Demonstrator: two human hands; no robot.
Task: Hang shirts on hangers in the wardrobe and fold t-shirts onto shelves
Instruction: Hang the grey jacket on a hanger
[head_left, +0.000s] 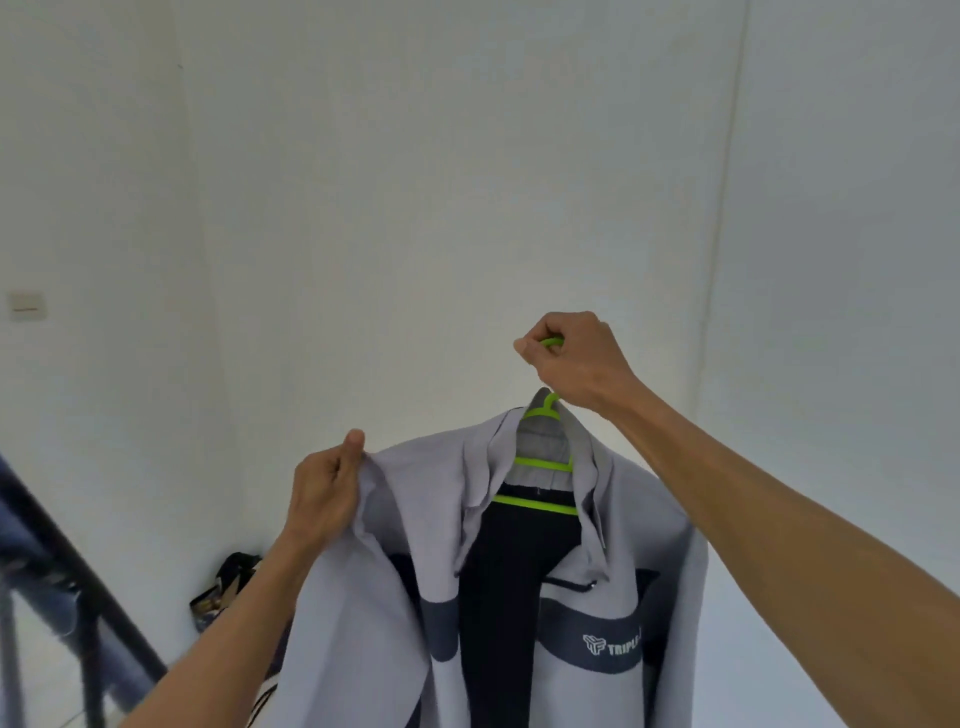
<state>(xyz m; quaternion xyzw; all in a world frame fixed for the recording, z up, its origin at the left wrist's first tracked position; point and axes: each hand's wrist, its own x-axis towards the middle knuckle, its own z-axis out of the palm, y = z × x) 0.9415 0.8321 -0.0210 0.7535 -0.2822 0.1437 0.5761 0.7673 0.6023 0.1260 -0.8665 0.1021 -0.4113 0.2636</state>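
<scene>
A light grey jacket (582, 582) with dark panels and a white logo hangs open in front of me on a bright green plastic hanger (540, 465). My right hand (571, 358) grips the hanger's hook from above, at chest height. My left hand (324, 493) pinches the jacket's left shoulder fabric and holds it out to the side. The hanger's arms are mostly hidden under the cloth; only its neck and crossbars show inside the collar.
White walls stand ahead and to both sides, meeting in a corner at the right. A light switch (27, 305) is on the left wall. A dark metal rail (67, 566) slants across the lower left. A dark bag (228, 587) lies on the floor by the wall.
</scene>
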